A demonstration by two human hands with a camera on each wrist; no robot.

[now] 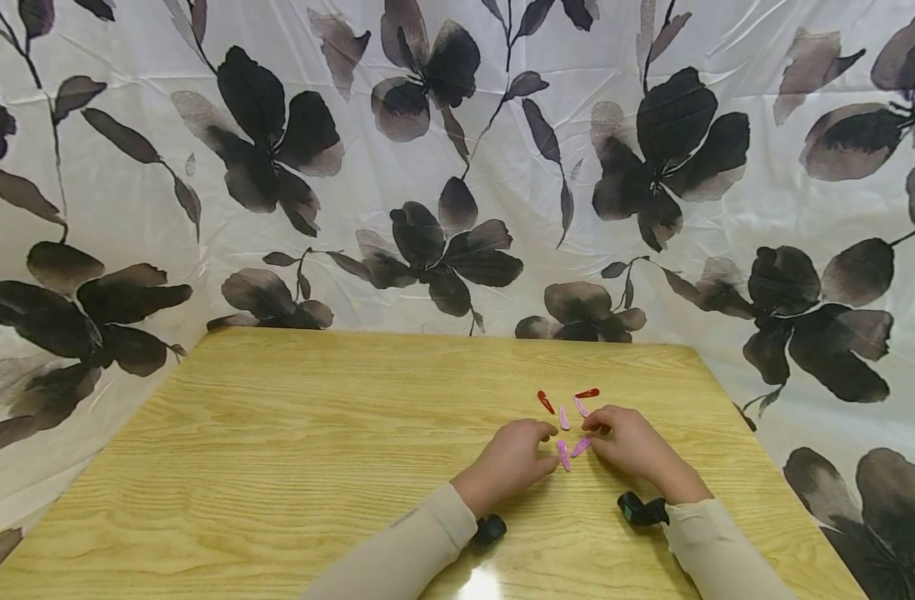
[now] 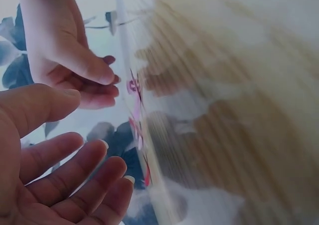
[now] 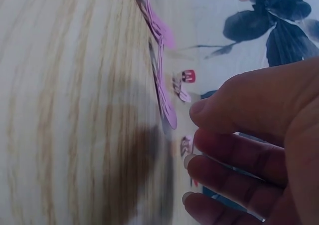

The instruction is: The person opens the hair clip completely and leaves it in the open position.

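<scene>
Several snap hair clips lie in a small cluster on the wooden table. At the back are a red hair clip (image 1: 546,402) on the left and another red hair clip (image 1: 587,393) on the right. Closer in lie a light pink clip (image 1: 564,418) and a second one (image 1: 581,407). Nearest the person, two brighter pink clips, one (image 1: 563,455) and another (image 1: 581,447), lean toward each other. My left hand (image 1: 513,457) hovers at the cluster's left side, fingers relaxed and holding nothing. On the right, my right hand (image 1: 632,442) has loosely bent fingers beside the clips, its grasp empty.
The wooden table (image 1: 277,467) reaches back to a white cloth (image 1: 532,192) with dark flowers, which hangs behind it and along both sides. A black wrist camera (image 1: 491,531) is worn on the left wrist, another black camera (image 1: 642,509) on the right.
</scene>
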